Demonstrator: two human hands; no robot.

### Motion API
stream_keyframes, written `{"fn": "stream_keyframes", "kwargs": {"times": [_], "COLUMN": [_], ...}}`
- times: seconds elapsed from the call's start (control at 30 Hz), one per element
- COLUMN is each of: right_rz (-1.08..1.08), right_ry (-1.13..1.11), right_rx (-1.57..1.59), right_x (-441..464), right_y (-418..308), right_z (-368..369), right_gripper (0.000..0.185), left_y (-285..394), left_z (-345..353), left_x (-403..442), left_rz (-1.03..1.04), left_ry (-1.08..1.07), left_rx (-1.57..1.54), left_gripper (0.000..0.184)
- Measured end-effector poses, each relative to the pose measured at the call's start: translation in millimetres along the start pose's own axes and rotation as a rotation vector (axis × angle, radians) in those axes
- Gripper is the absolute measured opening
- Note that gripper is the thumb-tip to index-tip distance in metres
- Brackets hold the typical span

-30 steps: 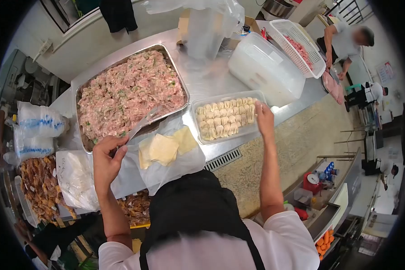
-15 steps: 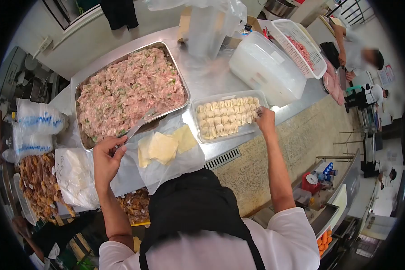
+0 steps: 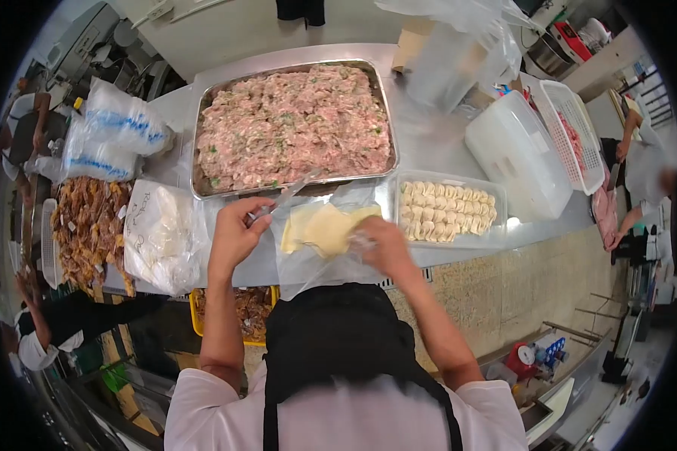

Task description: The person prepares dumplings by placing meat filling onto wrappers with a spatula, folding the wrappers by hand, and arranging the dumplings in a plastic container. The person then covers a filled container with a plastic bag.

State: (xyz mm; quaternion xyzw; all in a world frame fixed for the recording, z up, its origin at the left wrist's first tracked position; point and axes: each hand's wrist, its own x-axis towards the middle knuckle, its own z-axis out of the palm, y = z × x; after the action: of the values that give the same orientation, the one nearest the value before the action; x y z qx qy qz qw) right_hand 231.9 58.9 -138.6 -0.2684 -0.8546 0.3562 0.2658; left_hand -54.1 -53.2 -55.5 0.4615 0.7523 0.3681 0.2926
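Stainless tray (image 3: 393, 139): 1, rectangular, the landmark; filled with pink mince (image 3: 293, 124) flecked green.

Translucent bin (image 3: 519, 158): 1, tilted, right of the tray.

Clear container (image 3: 505, 207): 1, shallow, near the tray's right near corner; holds pleated pale dumplings (image 3: 445, 210) in rows.

Wrappers (image 3: 320, 227): a stack, exact count not clear; thin, flat, pale yellow, smooth and matte, edges unevenly overlapped, corners askew. Located just off the tray's near side, on a clear plastic sheet (image 3: 299, 269). Right-hand fingertips lie at the stack's right edge; left-hand fingers stand apart, off its upper left.

Right hand (image 3: 384, 244): 1, blurred, nearer the person than the tray's right near corner; fingers bent, grasp cannot be told.

Left hand (image 3: 237, 229): 1, off the tray's near side; fingers closed around the metal spreader.

Metal spreader (image 3: 297, 188): 1, narrow, blade slanting towards the tray's near rim.
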Motion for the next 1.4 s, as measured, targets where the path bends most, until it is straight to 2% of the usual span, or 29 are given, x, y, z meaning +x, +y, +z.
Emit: {"fn": "stream_keyframes", "kwargs": {"times": [0.1, 0.2, 0.27, 0.3, 0.37, 0.43, 0.47, 0.5, 0.53, 0.57, 0.63, 0.67, 0.73, 0.77, 0.8, 0.87, 0.9, 0.97, 1.0, 1.07, 1.1, 1.23, 1.3, 1.33, 1.4], "right_rz": [-0.035, -0.15, -0.122, -0.124, -0.031, -0.067, -0.103, -0.103, 0.009, 0.121, 0.284, 0.342, 0.468, 0.535, 0.535, 0.731, 0.728, 0.51, 0.507, 0.546, 0.648, 0.64, 0.653, 0.65, 0.668], "right_ry": [-0.054, -0.031, -0.237, -0.236, -0.193, -0.106, -0.02, -0.02, 0.043, 0.106, 0.143, 0.171, 0.205, 0.208, 0.216, 0.298, 0.306, 0.425, 0.435, 0.206, 0.227, 0.317, 0.442, 0.453, 0.538], "right_rx": [-0.001, -0.15, -0.264, -0.267, -0.067, -0.015, 0.043, 0.042, 0.12, 0.197, 0.351, 0.393, 0.501, 0.568, 0.567, 0.98, 0.981, 1.597, 1.599, 1.752, 1.689, 1.736, 1.491, 1.492, 1.594], "right_x": [29.6, 46.8, 52.0, 53.7, 55.2, 59.0, 60.0, 59.5, 58.5, 57.6, 50.8, 44.1, 25.2, 13.6, 4.5, -11.2, -16.6, -25.1, -25.0, -29.1, -32.6, -19.9, -12.4, -7.4, 5.5], "right_y": [-26.2, -20.8, -8.0, -7.3, -4.6, -3.9, -4.9, -8.1, -12.5, -17.4, -27.5, -24.0, -4.2, 8.1, 9.8, 1.5, -2.6, -8.3, -3.5, 18.1, 36.5, 29.7, 34.6, 35.3, 36.1], "right_z": [60.4, 86.0, 93.8, 92.4, 87.4, 78.8, 74.1, 67.7, 58.5, 46.3, 6.9, -8.9, -34.7, -44.2, -57.7, -83.9, -91.7, -100.2, -98.2, -85.3, -72.3, -58.9, -48.8, -43.2, -31.9], "right_gripper": [0.022, 0.02, 0.019, 0.019, 0.017, 0.014, 0.013, 0.013, 0.013, 0.014, 0.015, 0.015, 0.016, 0.019, 0.019, 0.039, 0.039, 0.05, 0.05, 0.055, 0.055, 0.052, 0.052, 0.052, 0.049], "left_y": [0.7, -7.3, -15.7, -18.2, -20.6, -8.5, -3.2, 4.2, 11.4, 15.3, 18.1, 22.4, 29.7, 31.8, 35.0, 40.6, 41.3, 22.0, 29.0, 50.9, 43.9, 9.1, -11.1, -10.8, -7.7], "left_z": [-2.1, -7.3, -9.2, -10.4, -9.8, -9.6, -4.8, 3.5, 12.4, 25.1, 52.9, 59.8, 69.5, 71.2, 71.9, 69.3, 62.5, 48.5, 42.5, 30.9, 32.0, 32.7, 26.4, 20.9, 8.5], "left_x": [-1.1, -3.8, -0.8, 0.7, 6.5, 24.8, 35.0, 46.6, 58.2, 72.7, 94.6, 95.6, 98.1, 98.5, 99.9, 103.9, 108.4, 127.2, 126.6, 118.4, 119.8, 120.7, 120.0, 117.6, 110.6], "left_rz": [0.018, 0.038, 0.056, 0.106, 0.16, 0.33, 0.331, 0.359, 0.386, 0.387, 0.323, 0.325, 0.584, 0.59, 0.547, 0.513, 0.44, 0.306, 0.313, 0.241, 0.244, 0.33, 0.339, 0.345, -0.045], "left_ry": [0.021, 0.053, 0.072, 0.092, 0.113, 0.104, 0.105, 0.085, 0.065, 0.068, 0.044, 0.043, -0.091, -0.097, -0.138, -0.181, -0.218, -0.294, -0.3, -0.263, -0.238, -0.282, -0.243, -0.25, -0.34], "left_rx": [0.035, 0.062, 0.076, 0.072, 0.064, 0.385, 0.384, 0.515, 0.648, 0.647, 0.866, 0.865, 0.771, 0.77, 0.777, 0.786, 0.819, 0.786, 0.791, 0.725, 0.715, 0.621, 0.264, 0.265, -0.034], "left_gripper": [0.031, 0.031, 0.033, 0.031, 0.029, 0.027, 0.027, 0.02, 0.016, 0.016, 0.013, 0.013, 0.018, 0.018, 0.016, 0.014, 0.014, 0.022, 0.022, 0.016, 0.021, 0.02, 0.019, 0.019, 0.019]}}
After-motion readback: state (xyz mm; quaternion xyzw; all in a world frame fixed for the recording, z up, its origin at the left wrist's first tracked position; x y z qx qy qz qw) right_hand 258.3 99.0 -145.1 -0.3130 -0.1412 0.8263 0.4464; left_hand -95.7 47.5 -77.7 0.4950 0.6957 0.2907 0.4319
